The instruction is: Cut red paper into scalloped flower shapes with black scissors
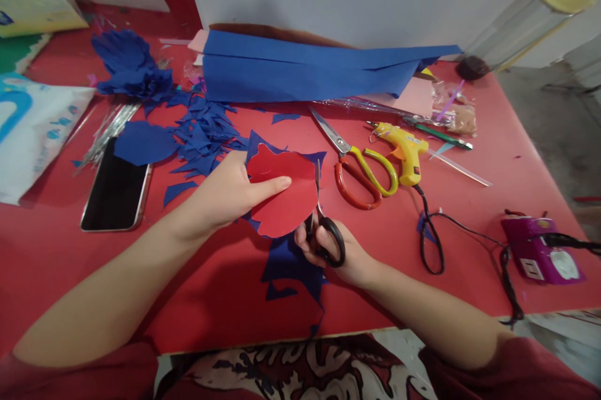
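Observation:
My left hand [235, 190] pinches a red petal-shaped paper piece [286, 203] laid over blue paper [254, 142], the thumb on top and the fingers hidden beneath. In my right hand [345, 253] is a pair of black-handled scissors [334, 242], my fingers through the loops. Their blades stand at the right edge of the red piece, with a blue corner beside them. Below hang or lie blue offcuts [293, 262]; I cannot tell whether they are still joined to the sheet.
Blue scraps [204, 131], a blue paper flower [131, 68] and a phone [115, 190] lie left. Larger scissors [359, 168], a yellow glue gun [404, 149] and a purple power box [539, 250] with cords lie right. Folded blue sheets [300, 71] stretch along the back.

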The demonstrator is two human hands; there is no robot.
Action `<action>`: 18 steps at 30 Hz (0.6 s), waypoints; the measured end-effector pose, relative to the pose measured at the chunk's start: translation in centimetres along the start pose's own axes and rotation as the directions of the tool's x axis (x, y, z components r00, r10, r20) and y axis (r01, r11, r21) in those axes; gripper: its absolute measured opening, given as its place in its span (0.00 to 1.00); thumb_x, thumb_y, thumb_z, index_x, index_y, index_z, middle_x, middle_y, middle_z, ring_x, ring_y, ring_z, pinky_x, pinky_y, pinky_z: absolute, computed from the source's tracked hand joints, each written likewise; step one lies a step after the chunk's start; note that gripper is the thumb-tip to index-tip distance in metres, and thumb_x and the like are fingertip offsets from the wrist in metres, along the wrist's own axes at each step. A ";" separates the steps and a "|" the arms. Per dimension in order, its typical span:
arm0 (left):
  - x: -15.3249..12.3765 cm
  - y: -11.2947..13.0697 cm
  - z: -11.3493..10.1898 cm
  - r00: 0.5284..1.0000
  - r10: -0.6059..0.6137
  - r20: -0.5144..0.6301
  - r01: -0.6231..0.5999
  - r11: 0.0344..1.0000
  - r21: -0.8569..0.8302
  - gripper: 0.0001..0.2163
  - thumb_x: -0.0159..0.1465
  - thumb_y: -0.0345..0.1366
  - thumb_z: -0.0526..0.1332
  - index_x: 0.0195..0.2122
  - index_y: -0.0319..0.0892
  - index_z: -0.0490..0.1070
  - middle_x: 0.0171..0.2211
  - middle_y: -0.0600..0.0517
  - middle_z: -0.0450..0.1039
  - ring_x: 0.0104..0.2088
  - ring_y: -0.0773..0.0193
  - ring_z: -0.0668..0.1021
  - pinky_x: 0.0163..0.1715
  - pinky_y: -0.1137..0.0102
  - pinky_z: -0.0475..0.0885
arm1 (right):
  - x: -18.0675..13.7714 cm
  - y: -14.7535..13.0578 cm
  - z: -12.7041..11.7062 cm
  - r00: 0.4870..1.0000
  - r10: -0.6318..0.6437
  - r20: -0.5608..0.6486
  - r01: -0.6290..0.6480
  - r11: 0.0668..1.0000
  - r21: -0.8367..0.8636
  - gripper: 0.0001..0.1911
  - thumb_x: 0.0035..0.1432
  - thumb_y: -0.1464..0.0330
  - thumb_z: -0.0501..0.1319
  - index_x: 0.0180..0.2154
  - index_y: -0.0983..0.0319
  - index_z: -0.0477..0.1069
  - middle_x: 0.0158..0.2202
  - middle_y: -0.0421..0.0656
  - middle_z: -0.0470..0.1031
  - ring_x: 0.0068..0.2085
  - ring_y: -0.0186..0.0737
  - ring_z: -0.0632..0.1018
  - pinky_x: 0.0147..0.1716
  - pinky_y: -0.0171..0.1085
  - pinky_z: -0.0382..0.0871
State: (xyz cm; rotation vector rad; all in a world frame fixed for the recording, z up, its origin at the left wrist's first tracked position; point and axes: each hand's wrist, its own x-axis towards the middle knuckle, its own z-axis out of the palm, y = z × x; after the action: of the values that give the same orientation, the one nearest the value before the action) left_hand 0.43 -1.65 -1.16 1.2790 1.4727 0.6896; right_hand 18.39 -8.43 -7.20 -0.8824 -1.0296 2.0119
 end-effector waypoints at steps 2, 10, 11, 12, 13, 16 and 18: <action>0.1 -0.2 0.1 1.000 0.024 0.020 -0.025 0.999 0.030 0.16 0.46 0.37 0.68 0.36 0.41 0.72 0.32 0.51 0.77 0.37 0.53 0.78 0.35 0.65 0.73 | 0.0 0.0 0.0 1.000 0.011 -0.017 -0.011 1.000 -0.003 0.27 0.50 0.46 0.59 0.28 0.65 0.63 0.21 0.34 0.59 0.17 0.24 0.58 0.15 0.30 0.45; 0.0 -0.3 0.3 0.998 0.026 0.061 -0.022 0.997 -0.076 0.19 0.46 0.39 0.69 0.39 0.40 0.71 0.37 0.49 0.78 0.37 0.54 0.78 0.34 0.66 0.75 | 0.1 -0.1 0.0 0.999 -0.033 0.017 0.033 0.999 -0.004 0.26 0.52 0.46 0.58 0.29 0.65 0.65 0.20 0.34 0.58 0.16 0.25 0.57 0.16 0.31 0.48; 0.0 -0.3 0.4 0.998 0.018 0.063 -0.013 0.996 -0.085 0.20 0.46 0.39 0.69 0.39 0.39 0.71 0.37 0.49 0.78 0.37 0.54 0.79 0.35 0.66 0.75 | 0.1 -0.1 0.0 0.999 -0.041 0.021 0.041 0.999 -0.004 0.25 0.52 0.47 0.58 0.29 0.65 0.65 0.19 0.34 0.58 0.16 0.25 0.57 0.16 0.31 0.49; 0.1 -0.3 0.4 0.998 0.009 0.066 -0.003 0.996 -0.094 0.20 0.46 0.39 0.69 0.39 0.39 0.71 0.38 0.49 0.78 0.37 0.54 0.79 0.35 0.66 0.75 | 0.1 -0.1 0.0 0.999 -0.043 0.021 0.043 0.999 -0.006 0.25 0.52 0.47 0.58 0.29 0.64 0.65 0.19 0.33 0.57 0.16 0.25 0.57 0.16 0.31 0.49; 0.1 -0.3 0.5 0.998 0.004 0.066 0.003 0.994 -0.107 0.19 0.46 0.39 0.69 0.39 0.39 0.71 0.38 0.48 0.78 0.37 0.54 0.79 0.35 0.65 0.75 | 0.1 -0.1 0.0 0.999 -0.041 0.019 0.041 0.999 -0.007 0.25 0.52 0.47 0.58 0.29 0.64 0.65 0.19 0.33 0.57 0.16 0.25 0.57 0.16 0.31 0.48; 0.1 -0.3 0.6 0.997 0.014 0.074 -0.003 0.988 -0.156 0.18 0.47 0.38 0.69 0.39 0.38 0.71 0.37 0.49 0.78 0.37 0.55 0.79 0.37 0.65 0.75 | 0.1 -0.1 0.0 1.000 -0.014 0.013 0.014 1.000 -0.008 0.26 0.51 0.46 0.59 0.28 0.65 0.64 0.20 0.34 0.58 0.16 0.25 0.57 0.15 0.30 0.47; 0.1 -0.2 0.7 0.995 0.043 0.088 -0.025 0.981 -0.194 0.17 0.48 0.36 0.68 0.39 0.38 0.71 0.37 0.50 0.79 0.37 0.56 0.79 0.37 0.66 0.75 | 0.1 -0.1 -0.1 1.000 0.005 0.005 -0.005 1.000 -0.004 0.26 0.51 0.46 0.59 0.28 0.65 0.64 0.21 0.35 0.59 0.16 0.24 0.58 0.15 0.30 0.46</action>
State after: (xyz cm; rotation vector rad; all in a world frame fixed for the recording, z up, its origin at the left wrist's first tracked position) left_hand 0.98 -1.75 -1.62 1.1731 1.2800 0.7664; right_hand 18.41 -8.32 -7.19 -0.8833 -1.0358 2.0176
